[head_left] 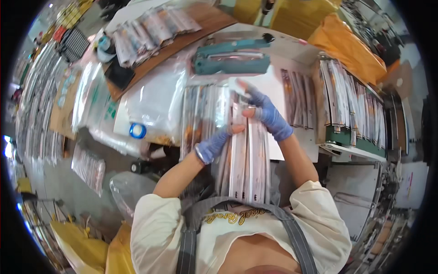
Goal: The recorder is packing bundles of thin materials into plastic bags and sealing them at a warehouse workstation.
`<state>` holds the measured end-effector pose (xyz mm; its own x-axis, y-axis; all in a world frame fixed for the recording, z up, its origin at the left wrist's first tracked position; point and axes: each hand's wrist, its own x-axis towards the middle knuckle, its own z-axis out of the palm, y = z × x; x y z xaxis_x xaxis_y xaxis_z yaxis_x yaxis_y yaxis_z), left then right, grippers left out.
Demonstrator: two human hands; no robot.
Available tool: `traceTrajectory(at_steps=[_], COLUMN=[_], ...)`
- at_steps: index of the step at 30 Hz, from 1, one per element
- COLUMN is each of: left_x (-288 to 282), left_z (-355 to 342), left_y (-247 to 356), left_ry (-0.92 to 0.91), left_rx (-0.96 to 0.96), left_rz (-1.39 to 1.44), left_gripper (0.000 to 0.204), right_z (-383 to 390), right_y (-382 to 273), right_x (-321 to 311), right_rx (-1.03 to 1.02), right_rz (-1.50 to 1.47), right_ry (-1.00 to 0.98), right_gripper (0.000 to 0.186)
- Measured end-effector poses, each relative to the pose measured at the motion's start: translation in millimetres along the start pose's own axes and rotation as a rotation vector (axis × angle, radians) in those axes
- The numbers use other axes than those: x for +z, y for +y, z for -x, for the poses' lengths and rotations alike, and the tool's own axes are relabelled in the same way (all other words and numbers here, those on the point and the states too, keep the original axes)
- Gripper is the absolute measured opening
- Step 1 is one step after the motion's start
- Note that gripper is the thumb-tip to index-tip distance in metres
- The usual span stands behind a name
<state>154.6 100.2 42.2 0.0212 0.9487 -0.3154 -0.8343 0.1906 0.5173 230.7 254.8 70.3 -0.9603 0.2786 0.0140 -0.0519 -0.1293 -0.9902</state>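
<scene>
Long, narrow pinkish-white packets (248,155) lie side by side in front of my body, running away from me. My left hand (214,145), in a blue-violet glove with bare fingertips, is closed at their left side with its thumb on top. My right hand (270,116), gloved the same way, is over their far end. Its thumb touches the packets and a forefinger stretches away, slightly blurred, apart from the thumb. Left of them lie more long packets in clear film (194,118). White sheets (276,89) show beneath my right hand.
Beyond my hands lies a teal bag sealer (232,57). Clear plastic bags (153,98), a blue-capped roll (137,131) and a black phone (119,74) are at left. A box of upright packets (351,98) stands at right, beside a row of brownish packets (299,98).
</scene>
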Motion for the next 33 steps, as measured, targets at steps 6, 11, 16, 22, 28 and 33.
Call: traceTrajectory(at_steps=[6,11,16,22,28,33], left_x=[-68,-208,-244,-222,-228,-219], left_z=[39,95,93,91,98,98], left_y=[-52,79,136,119,112,111], left_ry=[0.325,0.817,0.983,0.741,0.948,0.702], left_rx=[0.11,0.759,0.759,0.714,0.838,0.919], left_rz=[-0.683,-0.878,-1.709,-1.624,-2.175,-1.924], left_gripper=[0.041,0.008,0.019,0.025,0.034,0.025], right_z=[4,9,7,11,-5,-16], right_y=[104,89,90,91,103,113], right_x=[8,37,31,29,31,36], right_rx=[0.118,0.257,0.179,0.182,0.249,0.305], right_rz=[-0.227,-0.349,-0.25,-0.32,-0.282,-0.291], right_ry=[-0.376,-0.355,-0.338,-0.268,-0.28,-0.283], right_gripper=[0.023,0.022,0.026,0.027,0.022,0.019])
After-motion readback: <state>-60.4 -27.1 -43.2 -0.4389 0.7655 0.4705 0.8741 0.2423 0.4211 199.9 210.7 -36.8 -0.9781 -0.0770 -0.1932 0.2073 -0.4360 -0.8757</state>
